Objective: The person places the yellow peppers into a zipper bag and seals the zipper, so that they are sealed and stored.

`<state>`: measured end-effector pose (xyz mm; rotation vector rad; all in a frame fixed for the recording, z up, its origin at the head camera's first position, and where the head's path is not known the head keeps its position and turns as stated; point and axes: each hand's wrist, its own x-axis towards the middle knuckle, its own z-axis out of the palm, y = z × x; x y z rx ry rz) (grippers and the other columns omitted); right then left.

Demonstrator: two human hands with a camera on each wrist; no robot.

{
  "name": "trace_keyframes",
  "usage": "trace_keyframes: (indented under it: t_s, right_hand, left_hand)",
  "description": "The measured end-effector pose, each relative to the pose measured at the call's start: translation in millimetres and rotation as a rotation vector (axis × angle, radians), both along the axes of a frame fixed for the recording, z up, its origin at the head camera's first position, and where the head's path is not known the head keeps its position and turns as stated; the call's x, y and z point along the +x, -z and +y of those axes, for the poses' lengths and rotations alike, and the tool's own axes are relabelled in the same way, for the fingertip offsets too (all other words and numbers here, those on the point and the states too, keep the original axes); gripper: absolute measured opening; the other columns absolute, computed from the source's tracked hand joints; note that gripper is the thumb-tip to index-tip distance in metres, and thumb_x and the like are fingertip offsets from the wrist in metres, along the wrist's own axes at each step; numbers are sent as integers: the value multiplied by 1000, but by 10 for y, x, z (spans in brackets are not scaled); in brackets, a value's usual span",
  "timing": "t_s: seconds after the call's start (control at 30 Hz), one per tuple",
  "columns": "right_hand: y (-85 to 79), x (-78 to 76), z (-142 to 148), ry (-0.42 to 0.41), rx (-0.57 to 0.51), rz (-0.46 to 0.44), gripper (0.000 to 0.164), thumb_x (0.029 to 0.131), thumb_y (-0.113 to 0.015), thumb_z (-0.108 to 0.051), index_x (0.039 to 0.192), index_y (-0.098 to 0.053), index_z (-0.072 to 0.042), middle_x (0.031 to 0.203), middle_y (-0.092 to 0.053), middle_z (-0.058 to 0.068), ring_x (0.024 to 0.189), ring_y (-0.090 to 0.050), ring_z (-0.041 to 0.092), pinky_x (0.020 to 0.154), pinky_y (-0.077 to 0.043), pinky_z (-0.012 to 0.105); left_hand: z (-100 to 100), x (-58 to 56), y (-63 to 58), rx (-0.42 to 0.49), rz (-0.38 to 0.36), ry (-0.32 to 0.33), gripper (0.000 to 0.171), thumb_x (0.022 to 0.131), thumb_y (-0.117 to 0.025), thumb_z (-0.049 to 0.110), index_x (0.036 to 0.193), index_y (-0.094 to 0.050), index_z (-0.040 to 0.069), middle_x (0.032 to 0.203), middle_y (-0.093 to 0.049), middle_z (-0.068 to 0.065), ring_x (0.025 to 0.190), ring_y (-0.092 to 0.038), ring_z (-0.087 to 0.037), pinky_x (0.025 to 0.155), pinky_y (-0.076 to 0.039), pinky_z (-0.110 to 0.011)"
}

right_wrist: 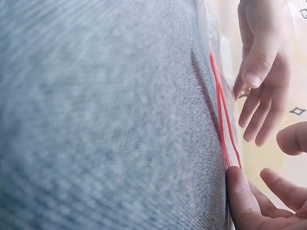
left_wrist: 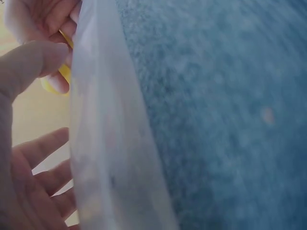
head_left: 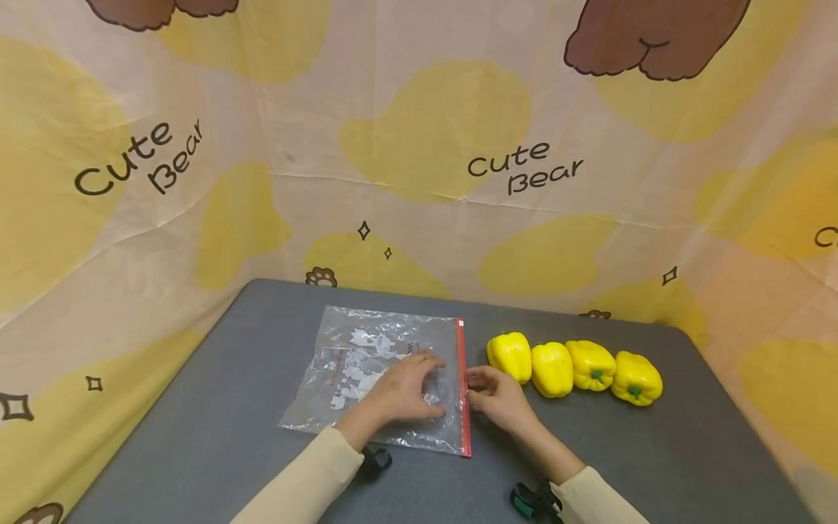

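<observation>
A clear plastic zip bag (head_left: 386,371) with a white printed pattern lies flat on the grey table, its red zip edge (head_left: 464,407) facing right. My left hand (head_left: 406,389) is over the bag near that edge, thumb and fingers spread apart with nothing between them. At the red edge, my right hand (head_left: 500,399) reaches in from the right. One fingertip (right_wrist: 238,184) touches the red strip, while its other fingers stand apart. The two red strips (right_wrist: 223,100) part slightly in the right wrist view, showing a narrow gap at the mouth.
Several yellow bell peppers (head_left: 552,370) sit in a row right of the bag, the nearest just beyond my right hand. Fabric walls (head_left: 419,240) with printed bears enclose the table (head_left: 216,407) at the back and sides. Black wrist straps (head_left: 537,501) are near both sleeves.
</observation>
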<state>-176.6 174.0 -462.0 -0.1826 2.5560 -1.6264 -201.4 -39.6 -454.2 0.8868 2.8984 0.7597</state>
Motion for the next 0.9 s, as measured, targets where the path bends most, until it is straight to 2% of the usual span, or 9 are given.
trace_keyframes:
  t_s: [0.17,0.33,0.47,0.9]
  right_hand:
    - [-17,-12,-14,13,18,3,39,82,-70,-8,119,-61,1,108,-68,17,80,-70,21,68,-57,28]
    - [14,-53,-37,22,-1,-18,40,84,-67,-3,122,-59,4,110,-67,22,83,-69,25,70,-58,32]
    - [33,-66,-39,20,-69,-50,43,84,-65,0,125,-55,6,111,-64,26,83,-68,26,72,-59,35]
    - [19,-52,-57,6,-305,-191,48,87,-63,-1,132,-47,3,118,-58,27,82,-66,21,74,-58,41]
  left_hand:
    - [28,-19,5,-26,-16,-4,75,66,-78,44,133,-55,19,135,-56,-2,124,-53,-22,101,-45,-42]
    - [44,-31,12,-40,-28,-14,75,66,-79,43,133,-55,19,134,-56,0,125,-52,-22,102,-44,-44]
    - [54,-31,19,-43,-28,-17,75,65,-80,43,133,-55,19,134,-56,0,126,-52,-22,104,-42,-45]
    - [31,-8,39,-11,-74,-36,78,66,-79,43,135,-53,20,140,-54,-3,133,-46,-26,108,-37,-49]
